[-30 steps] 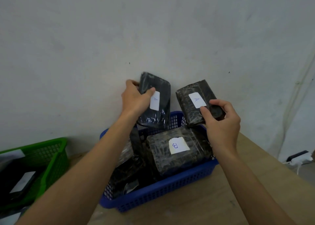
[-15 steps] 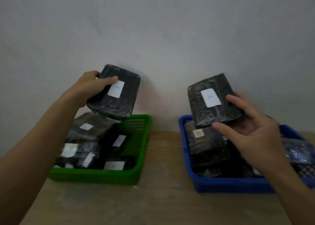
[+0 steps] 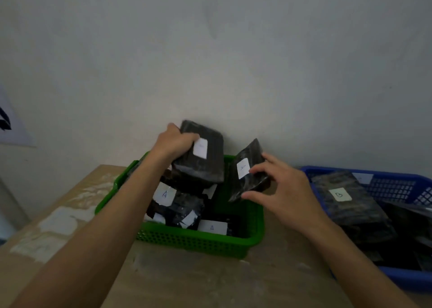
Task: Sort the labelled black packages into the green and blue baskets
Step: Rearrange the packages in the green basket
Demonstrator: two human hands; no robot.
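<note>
My left hand [image 3: 174, 141] grips a black package [image 3: 205, 160] with a white label, held over the far part of the green basket [image 3: 201, 241]. My right hand [image 3: 280, 191] holds a second black package [image 3: 247, 172] with a white label, tilted on edge above the basket's right side, thumb under it and fingers on its face. Several black packages lie in the green basket, two showing an A label [image 3: 164, 193]. At the right stands the blue basket [image 3: 397, 184], holding black packages, one with a B label [image 3: 339, 194].
Both baskets stand on a wooden table [image 3: 187, 282] against a pale wall. White smears mark the table's left part. A sheet of paper [image 3: 11, 125] hangs on the wall at far left.
Both hands carried their packages leftward and down from beside the blue basket to over the green basket. The right-hand package is tilted more on edge now.
</note>
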